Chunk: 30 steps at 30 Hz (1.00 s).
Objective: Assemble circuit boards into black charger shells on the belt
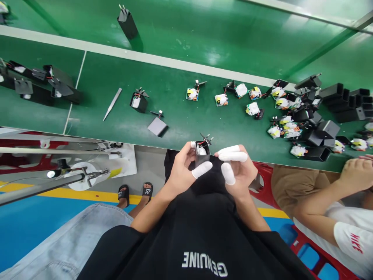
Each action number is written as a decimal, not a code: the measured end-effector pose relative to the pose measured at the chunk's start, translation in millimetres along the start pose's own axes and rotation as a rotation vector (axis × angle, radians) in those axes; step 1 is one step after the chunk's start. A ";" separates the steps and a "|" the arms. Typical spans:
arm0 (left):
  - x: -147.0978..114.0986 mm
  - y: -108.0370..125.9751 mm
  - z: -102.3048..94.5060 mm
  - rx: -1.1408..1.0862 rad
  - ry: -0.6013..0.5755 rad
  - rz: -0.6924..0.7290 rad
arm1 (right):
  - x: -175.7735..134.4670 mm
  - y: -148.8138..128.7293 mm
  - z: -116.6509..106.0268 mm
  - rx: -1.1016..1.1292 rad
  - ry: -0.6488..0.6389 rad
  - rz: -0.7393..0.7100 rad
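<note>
My left hand [183, 169] grips a black charger case [202, 157] at the table's front edge, thumb and fingers closed on its sides. White stuff shows inside the case, and a plug piece with metal pins on wires sticks out at its open top. Just right of it hovers my right hand [237, 167], its fingers stretched out and apart from the thumb, with nothing held. White finger cots cover several fingertips. Beyond the hands lie a dark case on its side [157, 126], an upright case with its plug piece [138, 102] and a small circuit board [192, 93].
Tweezers [112, 104] lie on the green table [175, 66] at left, near more black cases [62, 85]. Circuit boards and cases crowd the right, beside stacked empty cases [346, 102]. A plugged case [127, 24] stands at the back. A co-worker's arm [320, 198] rests at right.
</note>
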State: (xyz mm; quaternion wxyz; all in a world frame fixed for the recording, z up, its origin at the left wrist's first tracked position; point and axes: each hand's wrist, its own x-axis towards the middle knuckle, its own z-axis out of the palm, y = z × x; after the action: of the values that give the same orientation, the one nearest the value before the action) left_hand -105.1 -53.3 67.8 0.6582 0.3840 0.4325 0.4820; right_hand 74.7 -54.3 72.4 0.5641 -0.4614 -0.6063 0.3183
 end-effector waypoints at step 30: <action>-10.5 -4.8 -1.4 -0.230 0.365 -0.018 | 78.0 14.7 2.8 0.047 -0.776 -0.028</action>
State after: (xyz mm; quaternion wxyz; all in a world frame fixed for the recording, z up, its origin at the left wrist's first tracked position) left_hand -106.6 -64.4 65.0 0.6127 0.2085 0.4902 0.5838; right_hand 79.7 23.2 89.1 0.3074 -0.2853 -0.7734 0.4754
